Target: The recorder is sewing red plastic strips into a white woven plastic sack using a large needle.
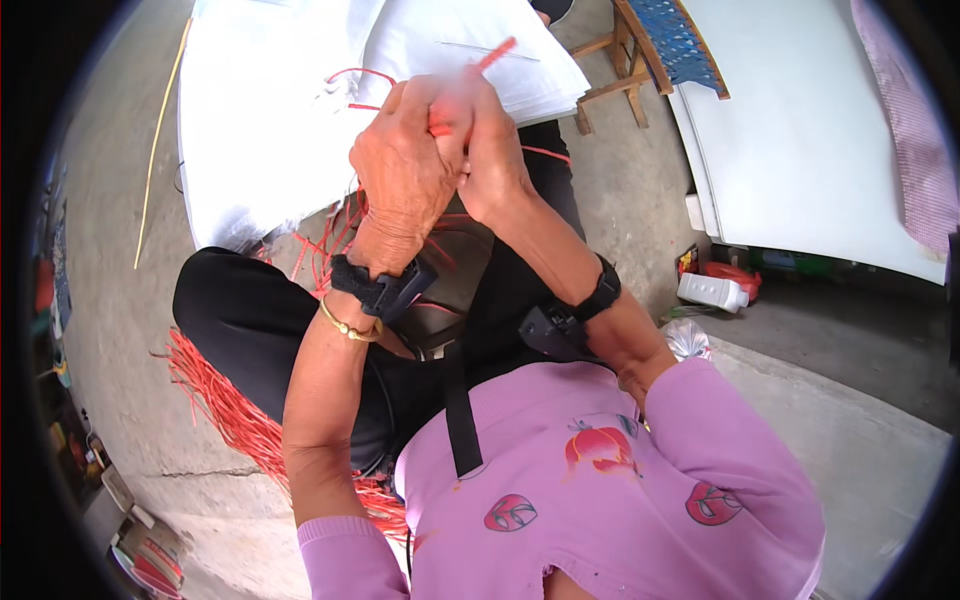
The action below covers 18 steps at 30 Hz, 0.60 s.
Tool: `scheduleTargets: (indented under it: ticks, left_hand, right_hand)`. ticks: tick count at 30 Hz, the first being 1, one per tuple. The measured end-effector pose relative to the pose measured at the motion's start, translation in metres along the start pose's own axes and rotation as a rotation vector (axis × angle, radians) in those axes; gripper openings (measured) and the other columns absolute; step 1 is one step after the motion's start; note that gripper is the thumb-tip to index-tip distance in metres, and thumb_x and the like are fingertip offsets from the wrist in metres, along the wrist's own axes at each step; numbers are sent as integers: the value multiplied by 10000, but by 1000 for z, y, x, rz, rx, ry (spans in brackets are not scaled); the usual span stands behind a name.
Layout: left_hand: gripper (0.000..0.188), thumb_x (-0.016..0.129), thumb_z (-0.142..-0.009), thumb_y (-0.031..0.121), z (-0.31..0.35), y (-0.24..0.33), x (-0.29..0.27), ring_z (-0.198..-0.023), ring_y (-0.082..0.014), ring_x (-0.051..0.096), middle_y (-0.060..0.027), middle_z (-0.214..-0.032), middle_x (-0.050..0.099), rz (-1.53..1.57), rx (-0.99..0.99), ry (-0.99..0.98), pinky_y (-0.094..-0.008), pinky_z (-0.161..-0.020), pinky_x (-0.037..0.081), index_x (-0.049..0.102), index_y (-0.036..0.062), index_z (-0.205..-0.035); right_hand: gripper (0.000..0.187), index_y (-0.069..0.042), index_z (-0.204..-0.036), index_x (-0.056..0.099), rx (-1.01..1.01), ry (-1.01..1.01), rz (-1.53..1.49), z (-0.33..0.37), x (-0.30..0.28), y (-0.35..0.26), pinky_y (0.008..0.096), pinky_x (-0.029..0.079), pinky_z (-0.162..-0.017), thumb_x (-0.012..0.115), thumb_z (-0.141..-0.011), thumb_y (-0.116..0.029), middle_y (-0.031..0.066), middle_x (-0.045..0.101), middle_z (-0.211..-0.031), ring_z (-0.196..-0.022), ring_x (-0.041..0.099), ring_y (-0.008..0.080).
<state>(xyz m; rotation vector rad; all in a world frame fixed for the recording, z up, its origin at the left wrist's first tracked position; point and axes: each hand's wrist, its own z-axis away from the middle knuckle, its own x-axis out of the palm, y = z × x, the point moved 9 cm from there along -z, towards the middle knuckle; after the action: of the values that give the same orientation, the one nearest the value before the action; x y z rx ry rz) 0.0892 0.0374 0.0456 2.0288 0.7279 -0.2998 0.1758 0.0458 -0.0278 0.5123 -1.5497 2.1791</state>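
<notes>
Saw 2 grips, left hand (pixel 403 160), right hand (pixel 497 160), clamped on red strand (pixel 497 53) at 12 o'clock, floor (pixel 125 130) past white stack (pixel 270 130) edge at 10.

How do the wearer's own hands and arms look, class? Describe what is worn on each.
Both the left hand and right hand are gloveless. The left wrist has a black strap with a dark device and a gold-coloured bangle; the right, a black band with a boxy black device. Pinkish-lilac sleeves leave the forearms bare.
</notes>
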Motion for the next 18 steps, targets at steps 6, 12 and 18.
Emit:
scheduleTargets:
  ticks: [6, 12, 18]
  left_hand:
    - [266, 511, -850, 259, 10, -43, 15, -527, -154, 540, -65, -613, 573, 416, -503, -133, -306, -516, 431, 589, 13, -787]
    - [332, 478, -894, 304, 50, -69, 50, -720, -133, 554, -53, -821, 595, 1169, -1071, -79, -278, -634, 451, 595, -6, -911]
    - [364, 438, -922, 398, 35, -56, 40, -746, -107, 525, -21, -799, 550, 917, -834, 12, -258, -668, 448, 570, 60, -902]
  right_hand:
    - [273, -38, -815, 502, -340, -15, 511, 4, -1, -14, 329, 391, -494, 399, -895, -278, 116, 524, -711, -583, 505, 229]
    - [173, -22, -811, 514, -945, -23, 1050, 34, 32, -41, 407, 448, -549, 453, -859, -177, 162, 560, -757, -619, 549, 342]
    - [123, -12, -815, 541, -1191, -16, 1067, 28, 36, -54, 404, 451, -571, 486, -832, -121, 149, 572, -771, -645, 554, 333]
